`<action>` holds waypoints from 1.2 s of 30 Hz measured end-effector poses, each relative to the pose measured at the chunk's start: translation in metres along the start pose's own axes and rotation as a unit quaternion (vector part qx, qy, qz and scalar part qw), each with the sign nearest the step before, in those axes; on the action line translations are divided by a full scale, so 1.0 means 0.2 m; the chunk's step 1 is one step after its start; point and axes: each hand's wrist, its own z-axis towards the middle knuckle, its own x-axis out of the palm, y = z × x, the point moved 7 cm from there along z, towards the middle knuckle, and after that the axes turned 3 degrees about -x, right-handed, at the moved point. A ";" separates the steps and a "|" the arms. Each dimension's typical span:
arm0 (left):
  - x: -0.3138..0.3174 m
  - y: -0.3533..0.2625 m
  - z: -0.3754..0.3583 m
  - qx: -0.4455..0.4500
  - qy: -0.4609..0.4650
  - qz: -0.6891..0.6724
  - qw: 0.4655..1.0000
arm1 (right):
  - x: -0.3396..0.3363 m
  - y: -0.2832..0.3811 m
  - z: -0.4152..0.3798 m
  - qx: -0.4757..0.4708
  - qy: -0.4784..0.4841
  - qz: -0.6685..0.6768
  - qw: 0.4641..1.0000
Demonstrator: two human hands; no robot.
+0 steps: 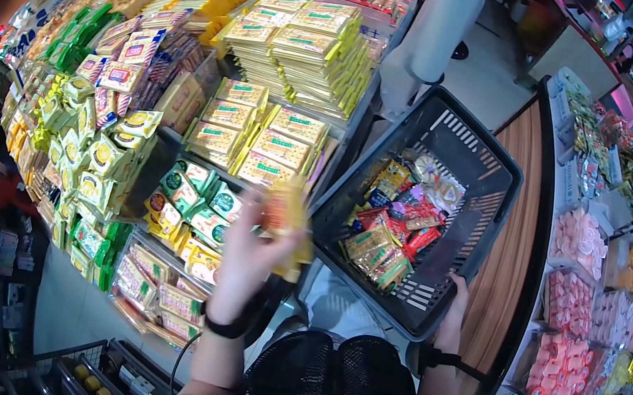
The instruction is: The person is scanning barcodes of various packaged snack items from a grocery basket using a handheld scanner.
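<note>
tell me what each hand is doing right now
Left hand: closed on a yellow snack packet, blurred.
Right hand: gripping the rim of the black basket.

yellow packet [286,213] blurred, label unreadable

Shop aisle, head view: one hand lifts a snack packet, the other holds a shopping basket.

The left hand [248,257], wearing a black wrist strap, is raised with its fingers closed on a yellow snack packet [286,213], blurred, just in front of the stacked display shelves [174,139] of boxed and bagged biscuits. The right hand [455,302], also strapped at the wrist, grips the near rim of a dark plastic shopping basket [498,175]. The basket sits tilted to the right of the shelves and holds assorted packets [397,220] in red, yellow and purple. Further right, a curved counter [505,256] carries trays of pink wrapped sweets [579,244]. A white pillar [440,25] stands beyond the basket.
</note>
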 end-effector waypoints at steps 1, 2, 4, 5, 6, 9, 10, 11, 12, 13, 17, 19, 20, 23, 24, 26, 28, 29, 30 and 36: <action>0.17 -0.03 0.02 0.033 0.058 0.019 0.998 | 0.01 0.01 0.00 -0.005 0.006 -0.010 1.000; 0.34 -0.04 0.03 0.067 0.115 0.039 0.990 | 0.01 0.02 0.00 -0.011 0.012 -0.019 1.000; 0.66 0.11 0.05 0.041 0.188 0.085 0.978 | -0.04 0.00 0.03 -0.013 0.006 -0.028 1.000; 0.78 0.14 0.04 0.041 0.213 0.155 0.964 | -0.06 0.01 0.04 -0.029 0.002 -0.045 0.999; 0.88 0.17 0.03 0.042 0.237 0.224 0.944 | -0.08 0.02 0.05 -0.045 -0.002 -0.063 0.997; 1.04 0.29 0.01 0.083 0.234 0.290 0.924 | -0.12 -0.01 0.11 -0.050 -0.003 -0.064 0.997; 1.07 0.35 0.00 0.085 0.237 0.289 0.924 | -0.12 -0.01 0.11 -0.051 -0.002 -0.066 0.997; 1.09 0.41 -0.01 0.082 0.236 0.311 0.917 | -0.12 0.01 0.10 -0.063 0.004 -0.068 0.996; 1.10 0.45 -0.02 0.080 0.235 0.332 0.910 | -0.13 0.01 0.11 -0.065 0.001 -0.067 0.996; 1.12 0.50 -0.02 0.055 0.252 0.344 0.903 | -0.13 0.00 0.11 -0.064 0.000 -0.071 0.995; 1.12 0.55 0.02 0.052 0.246 0.301 0.920 | -0.12 -0.02 0.13 -0.048 0.002 -0.056 0.997; 1.11 0.57 0.02 0.017 0.260 0.265 0.928 | -0.11 -0.03 0.12 -0.041 0.001 -0.045 0.998; 1.11 0.58 0.01 0.013 0.258 0.266 0.929 | -0.12 -0.04 0.11 -0.038 -0.002 -0.032 0.999; 0.99 0.47 0.03 0.066 0.097 0.180 0.977 | -0.08 -0.01 0.05 -0.032 0.007 -0.062 0.998; 0.97 0.46 0.03 0.058 0.075 0.152 0.984 | -0.06 -0.01 0.05 -0.022 0.009 -0.061 0.998; 0.94 0.46 0.03 0.060 0.047 0.136 0.988 | -0.03 -0.02 0.01 -0.016 0.010 -0.054 0.998; 0.87 0.38 -0.01 0.090 0.021 0.095 0.991 | 0.01 -0.02 -0.03 0.008 0.048 -0.063 0.997; 0.83 0.35 -0.04 0.098 0.025 0.082 0.992 | 0.05 -0.01 -0.12 0.030 0.029 -0.051 0.998; 0.79 0.32 -0.07 0.106 0.029 0.069 0.992 | -0.01 -0.03 -0.06 0.008 0.038 -0.068 0.997; 0.21 0.17 -0.31 0.113 -0.115 0.074 0.984 | 0.03 -0.06 -0.12 0.066 0.061 -0.054 0.995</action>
